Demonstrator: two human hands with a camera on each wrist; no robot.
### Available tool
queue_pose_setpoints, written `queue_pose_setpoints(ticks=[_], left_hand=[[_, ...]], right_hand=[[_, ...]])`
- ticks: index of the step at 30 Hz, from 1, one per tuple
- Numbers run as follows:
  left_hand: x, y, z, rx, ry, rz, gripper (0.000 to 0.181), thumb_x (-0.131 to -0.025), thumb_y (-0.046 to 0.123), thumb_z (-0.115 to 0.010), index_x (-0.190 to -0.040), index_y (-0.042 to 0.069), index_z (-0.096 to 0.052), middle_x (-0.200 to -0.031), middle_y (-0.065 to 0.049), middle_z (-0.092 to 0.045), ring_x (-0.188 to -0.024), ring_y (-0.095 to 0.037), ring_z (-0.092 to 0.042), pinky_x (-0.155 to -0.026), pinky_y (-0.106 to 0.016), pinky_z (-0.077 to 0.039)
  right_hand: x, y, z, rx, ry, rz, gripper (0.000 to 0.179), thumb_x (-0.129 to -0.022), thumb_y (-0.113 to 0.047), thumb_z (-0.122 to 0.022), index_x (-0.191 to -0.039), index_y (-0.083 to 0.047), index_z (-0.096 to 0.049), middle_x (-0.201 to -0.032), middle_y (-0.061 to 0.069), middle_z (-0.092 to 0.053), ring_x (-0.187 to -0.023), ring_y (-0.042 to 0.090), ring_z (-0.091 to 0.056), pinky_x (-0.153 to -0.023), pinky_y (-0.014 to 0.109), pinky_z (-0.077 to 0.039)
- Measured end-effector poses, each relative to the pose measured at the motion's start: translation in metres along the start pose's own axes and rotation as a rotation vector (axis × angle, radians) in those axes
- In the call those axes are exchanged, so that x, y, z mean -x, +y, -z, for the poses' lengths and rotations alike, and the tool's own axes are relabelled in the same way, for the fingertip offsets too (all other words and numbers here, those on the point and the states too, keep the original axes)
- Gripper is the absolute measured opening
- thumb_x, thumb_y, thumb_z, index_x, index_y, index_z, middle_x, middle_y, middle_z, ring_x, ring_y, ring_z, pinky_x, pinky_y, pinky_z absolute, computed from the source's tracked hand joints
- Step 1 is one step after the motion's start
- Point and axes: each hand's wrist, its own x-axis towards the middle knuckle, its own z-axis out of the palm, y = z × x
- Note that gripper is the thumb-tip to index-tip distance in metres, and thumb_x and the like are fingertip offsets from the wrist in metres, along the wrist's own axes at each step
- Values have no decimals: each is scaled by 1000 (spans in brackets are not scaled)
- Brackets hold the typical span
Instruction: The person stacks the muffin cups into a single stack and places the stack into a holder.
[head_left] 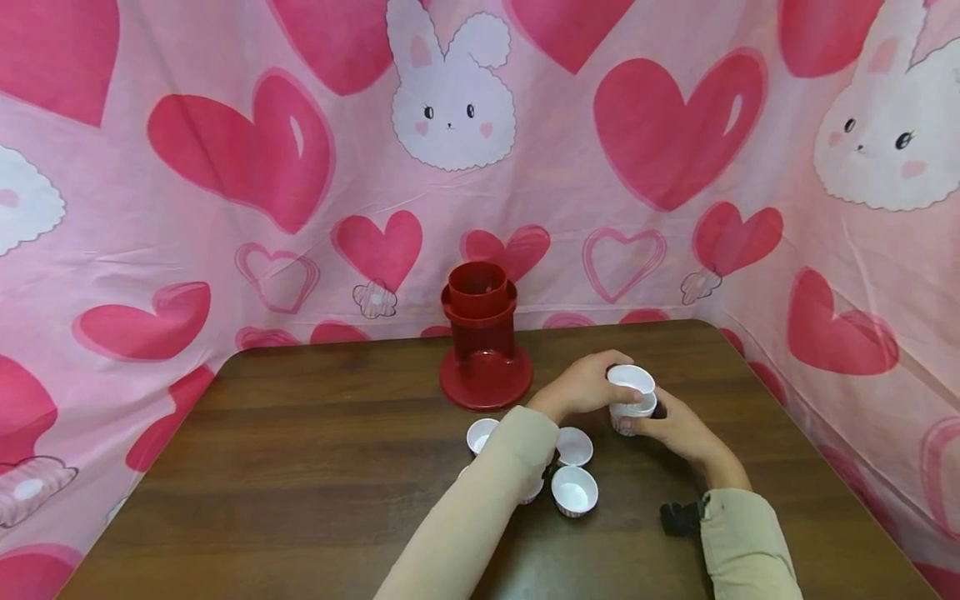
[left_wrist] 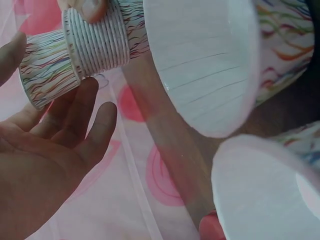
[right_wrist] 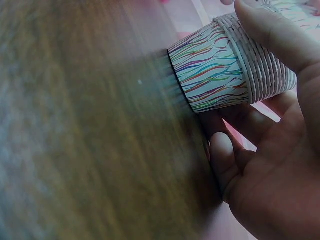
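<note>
We have the cup stack [right_wrist: 260, 62] at 4 o'clock from centre in the head view, upright on the right part of the table [head_left: 337, 450]. Whether its base touches the wood, we can't tell. Top cup [head_left: 632, 377] stands proud of the rims, its lower end hidden inside the stack. Left hand [head_left: 588, 390] is curled on that cup, thumb in front, fingers behind mostly covered. Right hand [head_left: 678, 429] is curled round the rims below, thumb across them.

Loose cups [head_left: 574, 492] sit mouth-up, 7 to 9 o'clock from the stack. Left sleeve [head_left: 480, 500] covers some, so we can't count them; two are cut off in the left wrist view. Red stand [head_left: 483, 379] is between 9 and 10 o'clock. Black wrist device [head_left: 678, 518] is at 6 o'clock from the right hand. Wood is blurred in the right wrist view.
</note>
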Motion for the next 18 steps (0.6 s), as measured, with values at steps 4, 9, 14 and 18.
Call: queue_pose_setpoints(ticks=[4, 9, 14, 18], left_hand=[[-1, 1, -2, -29, 7, -16, 46, -83, 24, -85, -124, 12, -67, -105, 7, -67, -93, -6, -57, -81, -19, -45], [-1, 5, -6, -106, -10, -19, 47, -85, 30, -83, -127, 15, -66, -110, 7, -67, -96, -6, -58, -83, -20, -46], [0, 6, -10, -199, -40, -25, 52, -87, 33, -81, -134, 16, -63, -120, 6, -67, -104, -7, -58, -89, -22, -45], [-1, 3, -11, -242, -57, -42, 48, -87, 35, -80, -130, 18, -66, -116, 8, -68, -101, -5, -58, -87, -20, -44]], right_hand=[[0, -1, -1, 5, 0, -19, 65, -91, -14, -77, -144, 5, -45, -129, 21, -59, -111, 29, -57, -92, 29, -47], [0, -2, -2, 5, 4, -28, 65, -90, -15, -77, -144, 3, -44, -131, 20, -58, -114, 30, -55, -95, 30, -45], [1, -2, -1, 0, -1, -11, 62, -90, -15, -77, -142, 3, -47, -129, 19, -58, -112, 29, -54, -95, 32, -46], [0, -2, 0, -6, 1, -4, 60, -89, -13, -77, -138, 6, -49, -124, 18, -60, -107, 26, -56, -92, 30, -47]])
